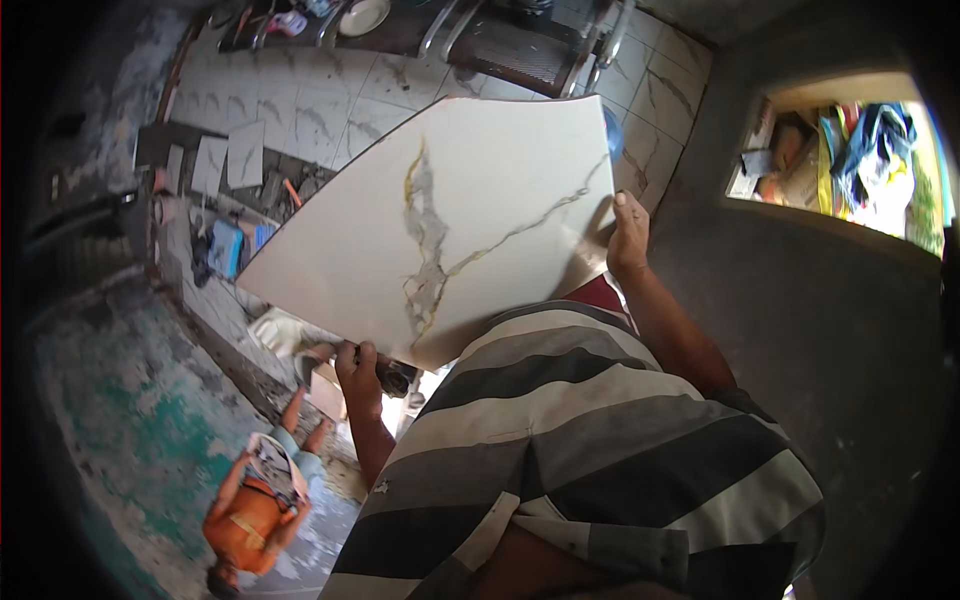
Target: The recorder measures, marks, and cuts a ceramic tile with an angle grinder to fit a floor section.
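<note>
A large white tile (510,190) with grey and gold marble veining spans the space in front of my body. My right hand (628,235) is closed on its right edge, thumb on the upper face. At the tile's lower left edge, my left hand (358,375) grips it with the fingers mostly hidden. A dark rounded object (396,378) shows just beside the left hand; I cannot make out what it is or whether the hand touches it. The tile's near edge lies close to my striped shirt.
Metal-framed bench seats (530,50) stand at the far side, with a plate (363,16) on one. Smaller tile pieces (245,153) and a blue box (225,248) lie left. A person in orange (245,525) carries a loaded container lower left. A window opening (830,165) is at right.
</note>
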`<move>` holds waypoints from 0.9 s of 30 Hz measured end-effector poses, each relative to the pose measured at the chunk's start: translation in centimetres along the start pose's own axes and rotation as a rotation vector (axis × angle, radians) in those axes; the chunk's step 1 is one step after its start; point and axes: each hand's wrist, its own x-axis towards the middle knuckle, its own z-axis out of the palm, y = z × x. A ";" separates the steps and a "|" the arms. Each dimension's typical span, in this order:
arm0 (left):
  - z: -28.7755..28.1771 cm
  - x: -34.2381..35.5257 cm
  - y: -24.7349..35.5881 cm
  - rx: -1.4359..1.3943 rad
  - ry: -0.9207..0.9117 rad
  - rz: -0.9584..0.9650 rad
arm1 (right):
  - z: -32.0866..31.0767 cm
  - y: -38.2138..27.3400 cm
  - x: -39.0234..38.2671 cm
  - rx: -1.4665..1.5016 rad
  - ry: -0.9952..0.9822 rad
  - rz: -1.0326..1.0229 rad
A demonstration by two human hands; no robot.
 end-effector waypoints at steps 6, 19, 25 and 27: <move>-4.1 6.4 8.0 0.210 -0.432 0.024 | 4.8 6.0 4.2 -0.083 0.124 0.033; -3.9 8.6 12.4 0.405 -0.638 0.028 | 6.3 14.8 7.6 -0.279 -0.206 0.436; 0.2 6.5 16.1 0.503 -0.429 -0.161 | -0.9 14.4 19.9 -1.120 -0.167 0.163; 0.9 5.6 15.6 0.588 -0.350 -0.162 | -2.7 13.1 24.6 -1.334 -0.062 0.245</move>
